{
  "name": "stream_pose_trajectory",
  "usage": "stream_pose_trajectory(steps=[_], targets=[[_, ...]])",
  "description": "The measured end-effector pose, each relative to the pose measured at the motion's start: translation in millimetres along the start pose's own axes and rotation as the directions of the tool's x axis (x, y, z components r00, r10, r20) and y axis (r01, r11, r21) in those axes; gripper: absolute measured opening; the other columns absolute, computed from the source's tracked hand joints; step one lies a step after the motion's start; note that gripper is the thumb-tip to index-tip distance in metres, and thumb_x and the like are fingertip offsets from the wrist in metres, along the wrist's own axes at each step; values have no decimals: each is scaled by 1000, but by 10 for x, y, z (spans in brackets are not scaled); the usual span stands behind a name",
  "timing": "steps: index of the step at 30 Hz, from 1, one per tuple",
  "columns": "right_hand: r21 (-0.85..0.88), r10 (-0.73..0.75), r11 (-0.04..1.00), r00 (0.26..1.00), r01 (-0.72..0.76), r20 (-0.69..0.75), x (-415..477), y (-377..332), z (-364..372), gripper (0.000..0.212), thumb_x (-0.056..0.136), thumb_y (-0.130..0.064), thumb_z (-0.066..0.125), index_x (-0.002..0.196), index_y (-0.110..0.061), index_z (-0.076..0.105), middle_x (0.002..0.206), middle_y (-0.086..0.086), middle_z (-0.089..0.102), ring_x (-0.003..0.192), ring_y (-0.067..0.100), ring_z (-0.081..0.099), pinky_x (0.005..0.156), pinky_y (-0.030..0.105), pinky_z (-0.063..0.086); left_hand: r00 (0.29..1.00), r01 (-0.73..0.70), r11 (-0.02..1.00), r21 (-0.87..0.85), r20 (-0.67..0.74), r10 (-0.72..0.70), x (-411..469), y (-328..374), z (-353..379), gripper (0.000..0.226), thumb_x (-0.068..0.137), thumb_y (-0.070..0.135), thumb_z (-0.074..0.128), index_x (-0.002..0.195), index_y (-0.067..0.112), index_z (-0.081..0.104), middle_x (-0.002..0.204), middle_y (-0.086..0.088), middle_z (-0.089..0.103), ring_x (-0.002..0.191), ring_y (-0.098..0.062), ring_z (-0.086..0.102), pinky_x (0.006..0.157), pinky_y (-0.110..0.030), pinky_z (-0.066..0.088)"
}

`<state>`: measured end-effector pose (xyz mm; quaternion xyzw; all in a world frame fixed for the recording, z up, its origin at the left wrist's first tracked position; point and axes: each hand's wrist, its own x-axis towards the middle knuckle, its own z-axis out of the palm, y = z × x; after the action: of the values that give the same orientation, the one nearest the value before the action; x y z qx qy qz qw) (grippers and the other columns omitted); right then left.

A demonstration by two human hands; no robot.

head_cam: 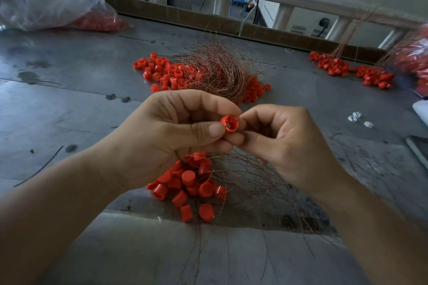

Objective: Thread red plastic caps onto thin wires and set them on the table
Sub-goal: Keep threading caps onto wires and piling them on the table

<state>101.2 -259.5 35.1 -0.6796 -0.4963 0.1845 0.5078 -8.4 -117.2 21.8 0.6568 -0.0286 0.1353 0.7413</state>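
Cap [229, 123] is pinched between left hand [176, 136] thumb and forefinger above the table [69, 99], open end turned toward the viewer for aiming, with right hand [284, 143] fingertips pinched against its side, probably feeding a wire too thin to be resolved.

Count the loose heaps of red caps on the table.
3: near heap below the left hand; middle heap beside the wire bundle; far-right heap. More may lie hidden.
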Motion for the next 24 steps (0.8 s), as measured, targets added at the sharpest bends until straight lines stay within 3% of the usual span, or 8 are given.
stream_pose_trajectory(steps=[3,6,9,11,14,17,21,24], targets=[[-66,3,998,1000,-2,14,11,-22,-65,4,71,-27,67,73,-23,65,57,-13,61,52,-2,53,49,14,42,999,8,1000,-28,34,-7,-3,-3,3,36,54,44,80,86,30,73,87,5,73,83,-8,69,71,-18,53],[-259,42,963,992,-73,-122,62,54,-239,11,73,-39,64,70,-29,64,61,-11,63,60,9,58,60,27,50,999,26,998,-62,39,-23,0,-6,-11,30,58,35,80,86,25,74,87,2,73,83,-11,69,71,-19,53],[-435,58,880,953,-190,-299,197,208,-437,18,81,-23,67,67,-32,60,63,-13,60,60,0,54,62,18,45,998,63,987,-147,12,-62,6,-14,-19,24,62,5,75,83,16,75,83,-6,73,79,-16,70,67,-19,54],[-530,99,805,942,-266,-321,334,298,-506,15,84,-19,64,75,-31,62,77,-11,64,69,-1,56,65,11,41,997,77,983,-164,-11,-80,7,-20,-14,24,61,7,67,82,14,75,82,-8,73,77,-16,71,66,-19,54],[-662,204,653,927,-368,-314,571,456,-557,27,89,-18,57,115,-17,61,118,5,62,108,19,55,87,25,39,996,86,983,-162,-21,-90,19,-16,-6,23,61,8,65,81,16,75,81,-7,73,76,-16,71,65,-18,54],[-719,265,561,912,-411,-314,758,567,-536,42,88,-10,52,130,-16,50,133,11,51,121,29,46,94,30,37,995,89,985,-150,-37,-96,18,-4,-6,24,63,6,64,81,16,75,81,-7,73,76,-16,71,65,-18,54],[-685,315,596,907,-418,-279,877,682,-482,64,81,3,45,139,-20,37,144,6,40,130,24,37,101,26,31,994,91,988,-128,-46,-98,18,13,-20,25,67,2,60,82,16,75,81,-7,72,77,-16,70,65,-19,54],[-670,288,642,927,-372,-240,914,699,-492,60,79,5,48,133,-23,46,133,4,51,121,21,46,88,18,33,994,94,988,-124,-41,-99,16,29,-21,25,68,2,59,82,15,75,80,-6,72,77,-16,70,65,-19,54]])
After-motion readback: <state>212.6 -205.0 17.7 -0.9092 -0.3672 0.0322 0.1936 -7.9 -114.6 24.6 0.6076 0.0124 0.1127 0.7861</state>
